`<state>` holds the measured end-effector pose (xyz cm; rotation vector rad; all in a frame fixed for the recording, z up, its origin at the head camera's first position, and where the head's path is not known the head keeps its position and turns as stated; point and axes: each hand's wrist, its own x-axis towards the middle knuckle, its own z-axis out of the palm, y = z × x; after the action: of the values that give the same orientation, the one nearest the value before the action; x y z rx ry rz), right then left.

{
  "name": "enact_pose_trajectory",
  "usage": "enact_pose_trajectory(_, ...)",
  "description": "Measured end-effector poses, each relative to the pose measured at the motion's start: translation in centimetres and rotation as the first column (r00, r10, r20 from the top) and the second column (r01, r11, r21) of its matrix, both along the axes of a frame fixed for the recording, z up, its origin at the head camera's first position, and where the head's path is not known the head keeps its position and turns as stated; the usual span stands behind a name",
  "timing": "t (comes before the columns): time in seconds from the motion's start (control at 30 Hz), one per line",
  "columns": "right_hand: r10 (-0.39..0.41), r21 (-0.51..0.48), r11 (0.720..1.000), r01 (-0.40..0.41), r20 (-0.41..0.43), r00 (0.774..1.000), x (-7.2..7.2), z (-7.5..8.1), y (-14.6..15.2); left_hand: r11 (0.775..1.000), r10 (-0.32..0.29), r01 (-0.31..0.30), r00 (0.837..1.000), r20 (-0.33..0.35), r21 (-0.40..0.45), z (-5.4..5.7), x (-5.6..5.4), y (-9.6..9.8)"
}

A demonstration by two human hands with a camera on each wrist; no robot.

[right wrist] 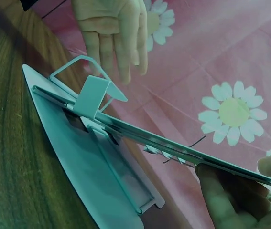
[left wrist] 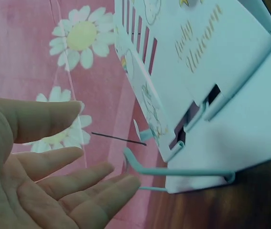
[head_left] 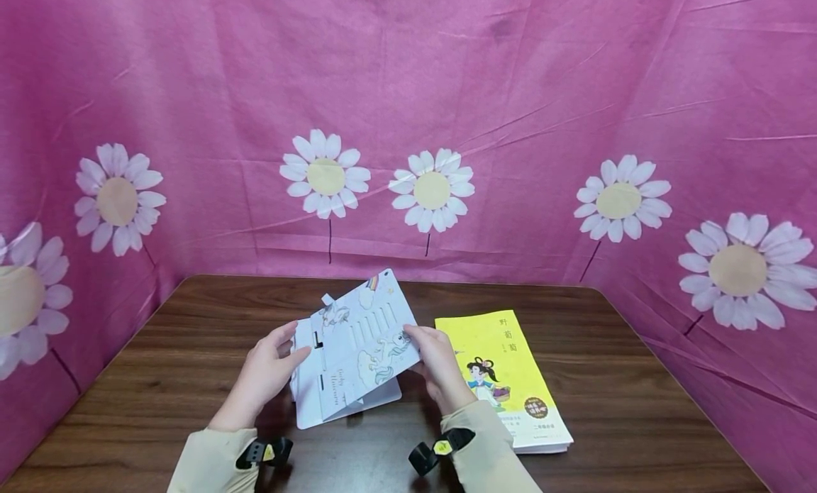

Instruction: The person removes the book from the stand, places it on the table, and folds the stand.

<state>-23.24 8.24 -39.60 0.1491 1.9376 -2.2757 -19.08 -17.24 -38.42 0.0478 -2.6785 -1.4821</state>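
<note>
A white folding book stand (head_left: pixel 366 337) printed with unicorns and a rainbow is partly unfolded on the table. Its slotted panel tilts up from a flat base (right wrist: pixel 97 167). My right hand (head_left: pixel 440 365) pinches the panel's right edge, with the thumb on one face and fingers behind. At the stand's left side is my left hand (head_left: pixel 264 369), fingers extended and apart from the panel in the left wrist view. Beside that hand, a bent wire arm (left wrist: pixel 183 171) sticks out from the stand. A small folded tab (right wrist: pixel 92 95) shows on the panel's edge.
A yellow-covered book (head_left: pixel 504 379) with a cartoon girl lies to the right of the stand, close to my right forearm. The dark wooden table (head_left: pixel 638 408) ends at a pink curtain (head_left: pixel 510 89) with daisies. Black straps (head_left: pixel 264 452) circle both wrists.
</note>
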Motion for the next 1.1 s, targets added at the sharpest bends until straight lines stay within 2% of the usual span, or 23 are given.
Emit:
enact_pose_trajectory(0.1,-0.011,0.012,1.000,0.011,0.008,1.000,-0.1,-0.3,0.0,1.000,-0.020,0.019,0.998,0.059,0.021,0.1,0.1,-0.1)
enact_pose_trajectory(0.3,-0.026,0.021,0.999,0.025,0.040,0.999,0.0,-0.7,0.1,0.999,-0.027,0.024,0.993,0.117,0.033,-0.1,-0.2,-0.4)
enact_pose_trajectory(0.5,-0.030,0.015,0.999,0.029,0.070,0.997,0.1,-1.1,0.3,1.000,-0.010,0.011,0.982,0.189,-0.004,-0.5,-0.3,-1.0)
enact_pose_trajectory(0.67,-0.032,-0.002,0.999,0.033,0.075,0.997,0.0,-1.7,0.2,0.999,-0.010,0.019,0.981,0.192,-0.045,-0.8,-0.5,-1.1)
enact_pose_trajectory(0.83,-0.007,-0.029,1.000,0.009,0.080,0.997,0.1,-2.4,-0.1,0.999,-0.018,0.025,0.984,0.178,-0.038,-1.0,-0.6,-1.2)
enact_pose_trajectory(1.1,0.001,-0.035,0.999,0.002,0.090,0.996,0.3,-3.1,-0.3,0.999,-0.019,0.029,0.977,0.214,-0.045,-1.2,-0.8,-1.4)
